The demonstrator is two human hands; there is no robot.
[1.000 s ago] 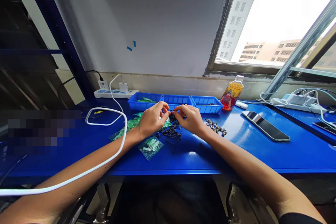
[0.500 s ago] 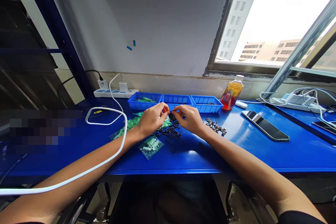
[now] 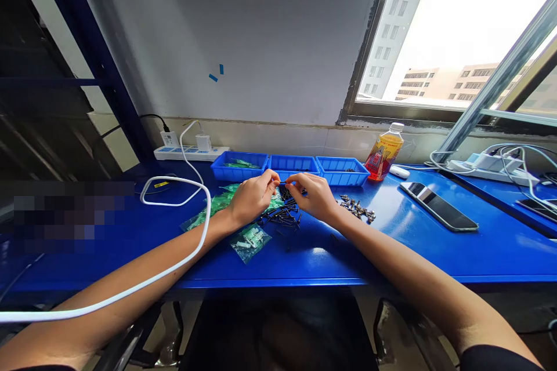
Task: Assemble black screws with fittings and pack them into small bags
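My left hand (image 3: pixel 252 197) and my right hand (image 3: pixel 315 194) meet fingertip to fingertip over the blue table. Both are closed in a pinch, with a thin dark piece between them that looks like a black screw (image 3: pixel 282 183). Below the fingers lies a loose pile of black screws (image 3: pixel 285 215). Beside my left wrist are green-tinted plastic packets (image 3: pixel 221 202), partly covered by the arm. A clear bag of white plastic anchors (image 3: pixel 250 242) lies nearer the front edge. To the right of my right hand is a scatter of short metal fasteners (image 3: pixel 359 209).
Along the wall stand three blue bins (image 3: pixel 342 173); the left one holds green packets. A drink bottle (image 3: pixel 385 152) and a phone (image 3: pixel 438 206) are on the right. A white cable (image 3: pixel 174 269) loops across my left forearm from a power strip (image 3: pixel 217 155).
The fingertips of my left hand have shifted slightly around the small dark piece. Both hands otherwise stay in place, and the surrounding things have not moved.
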